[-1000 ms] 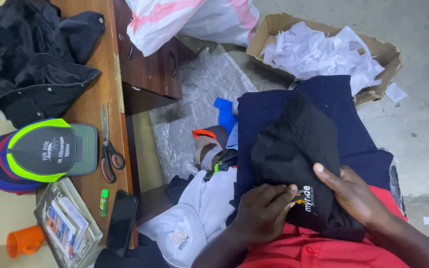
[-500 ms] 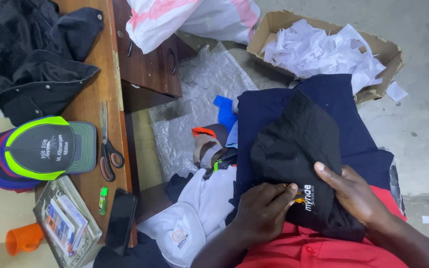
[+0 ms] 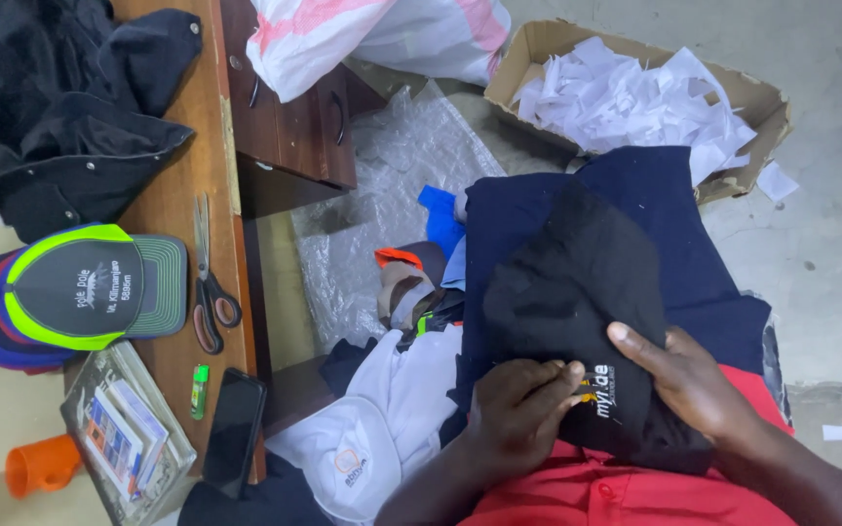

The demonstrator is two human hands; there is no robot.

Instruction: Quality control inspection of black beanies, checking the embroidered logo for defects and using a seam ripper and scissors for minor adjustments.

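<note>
A black garment (image 3: 577,292) with an embroidered logo lies over navy cloth (image 3: 665,214) on my lap. My left hand (image 3: 514,414) pinches the black fabric right beside the logo, fingers closed on it. My right hand (image 3: 689,380) lies flat on the same garment, just right of the logo, pressing it down. A red shirt (image 3: 596,487) shows beneath both hands.
A wooden desk (image 3: 172,195) on the left carries a dark jacket (image 3: 60,107), stacked caps (image 3: 80,292), scissors (image 3: 209,292), a green lighter (image 3: 200,380) and a phone (image 3: 234,429). A cardboard box of white paper scraps (image 3: 635,93) sits at the back right. White and coloured garments (image 3: 382,419) pile beside my lap.
</note>
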